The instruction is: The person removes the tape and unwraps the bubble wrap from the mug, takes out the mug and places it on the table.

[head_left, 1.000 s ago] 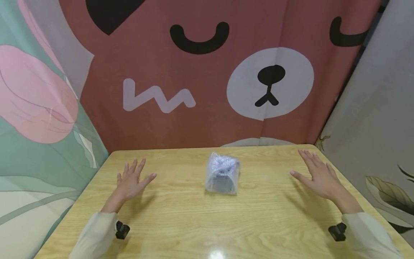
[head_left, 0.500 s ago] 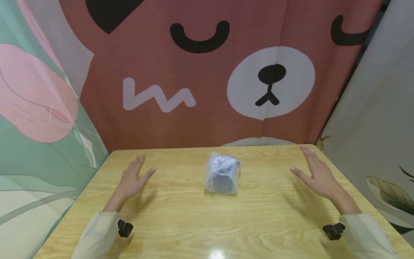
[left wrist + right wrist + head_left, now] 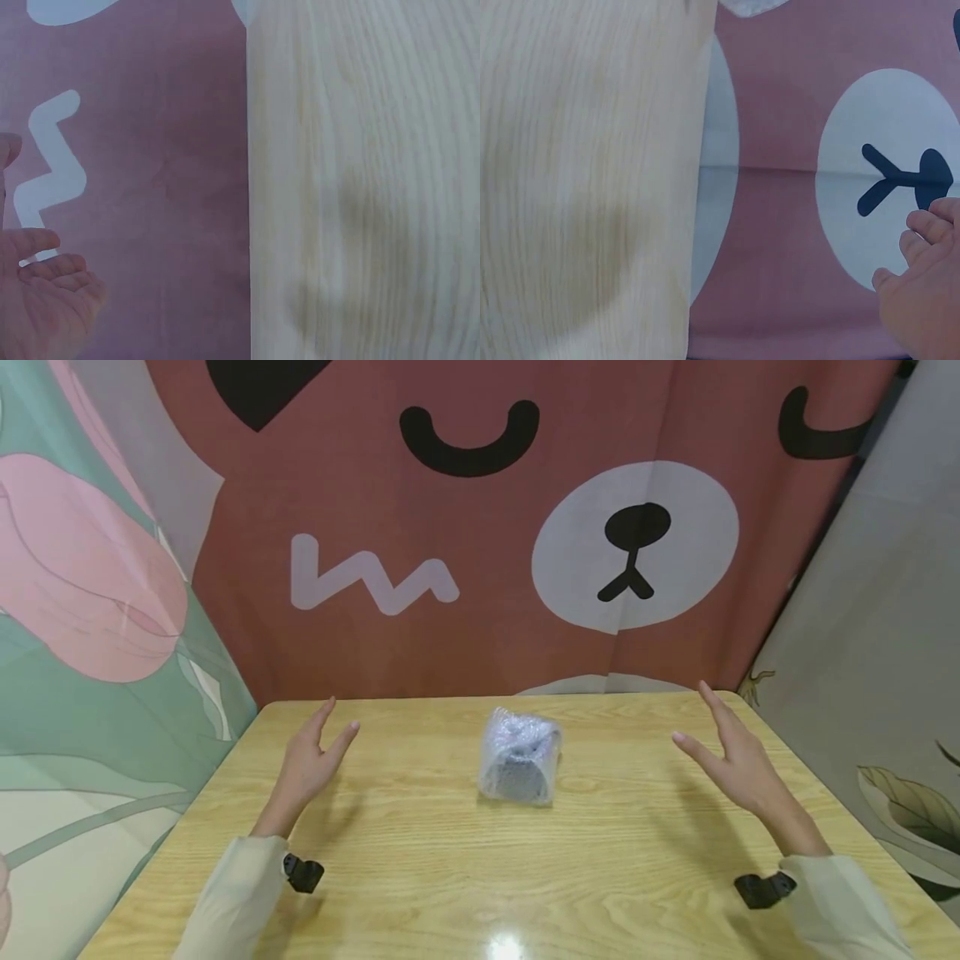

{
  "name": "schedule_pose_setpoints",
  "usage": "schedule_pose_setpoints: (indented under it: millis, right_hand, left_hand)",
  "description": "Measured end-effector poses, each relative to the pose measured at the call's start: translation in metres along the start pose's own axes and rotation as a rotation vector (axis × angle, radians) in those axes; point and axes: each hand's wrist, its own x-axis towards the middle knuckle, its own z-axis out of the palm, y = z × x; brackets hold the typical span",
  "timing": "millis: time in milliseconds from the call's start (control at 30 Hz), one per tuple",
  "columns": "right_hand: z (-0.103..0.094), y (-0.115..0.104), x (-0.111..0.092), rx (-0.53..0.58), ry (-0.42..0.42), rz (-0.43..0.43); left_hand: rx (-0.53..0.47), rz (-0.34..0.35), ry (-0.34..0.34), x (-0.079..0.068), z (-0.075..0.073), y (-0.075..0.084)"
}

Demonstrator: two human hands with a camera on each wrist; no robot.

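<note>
Wood-grain desk (image 3: 420,860) forms the work surface. Reference for clock positions: the bubble-wrapped package (image 3: 520,757), which rests on the desk at 12 o'clock from my body, near the far edge. Its contents are grey and too obscured to identify. At 9 o'clock, well apart from it, my left hand (image 3: 309,768) hangs above the desk, unclenched, thumb spread. At 3 o'clock, my right hand (image 3: 742,768) matches that posture. Black wrist units sit at 8 o'clock (image 3: 303,873) and 4 o'clock, beside my pale sleeves (image 3: 240,893). A reddish bear-print curtain (image 3: 375,652) stands at 12 o'clock.
</note>
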Motion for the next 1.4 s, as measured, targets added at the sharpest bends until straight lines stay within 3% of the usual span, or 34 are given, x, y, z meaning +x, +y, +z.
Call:
schedule_pose_setpoints:
  millis: [500,833,1100,1400]
  right_hand:
    - [0.007,-0.022,0.007,0.131,0.049,-0.055]
    - [0.015,-0.034,0.011,0.188,0.043,-0.068]
    - [0.025,-0.045,0.016,0.218,0.028,-0.077]
    - [0.037,-0.049,0.019,0.229,0.008,-0.083]
  left_hand:
    - [-0.097,0.022,0.135,0.003,0.003,0.018]
    - [-0.215,0.054,0.14,0.005,0.008,0.033]
    - [-0.249,0.109,0.162,0.008,0.014,0.039]
    - [-0.251,0.161,0.133,0.013,0.02,0.054]
